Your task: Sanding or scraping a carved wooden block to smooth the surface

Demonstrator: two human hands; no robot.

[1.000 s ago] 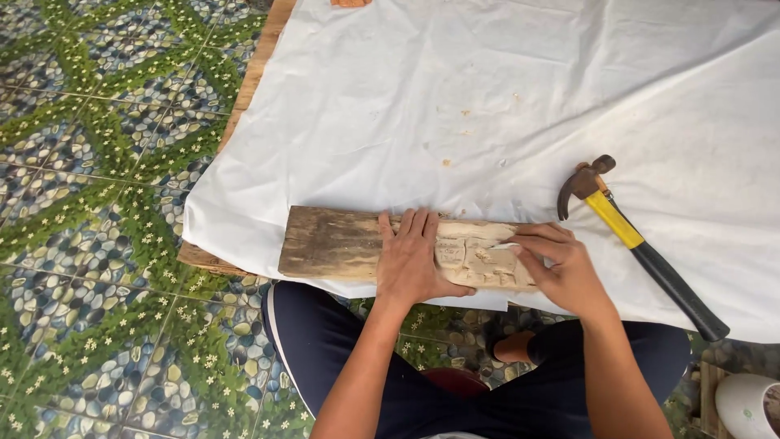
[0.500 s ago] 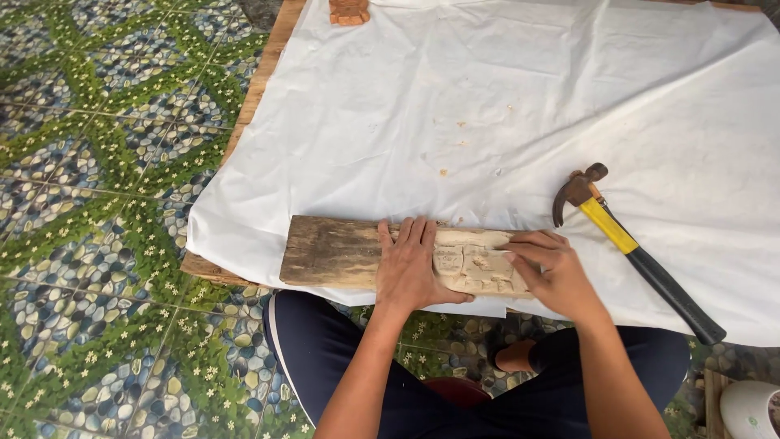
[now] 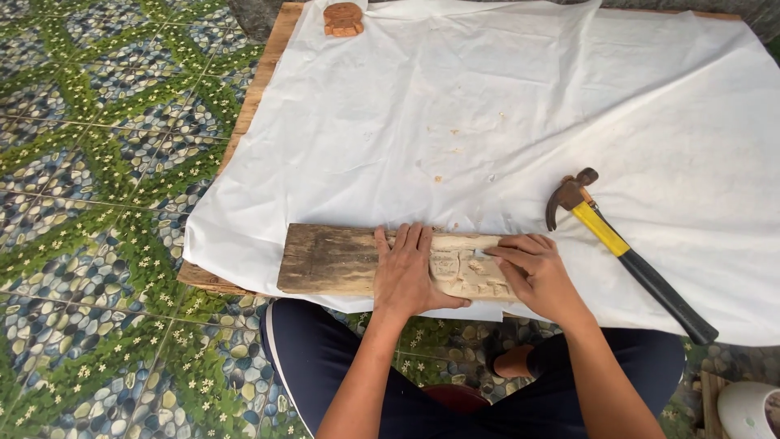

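Observation:
A weathered wooden plank (image 3: 325,258) lies along the near edge of a white cloth (image 3: 487,106), with a pale carved relief (image 3: 467,272) on its right half. My left hand (image 3: 409,272) lies flat on the middle of the plank, fingers together, pressing it down. My right hand (image 3: 535,275) rests on the plank's right end, its fingers pinched around what looks like a thin tool whose tip touches the carving. Most of that tool is hidden by the fingers.
A claw hammer (image 3: 626,252) with a yellow and black handle lies on the cloth right of my right hand. A small brown wooden piece (image 3: 343,18) sits at the far edge. The cloth covers a low wooden board (image 3: 252,97) on a patterned pebble floor (image 3: 97,203). My legs are under the near edge.
Both hands stay on the plank in nearly the same pose. The view has shifted, so the small brown wooden piece at the far edge now shows fully.

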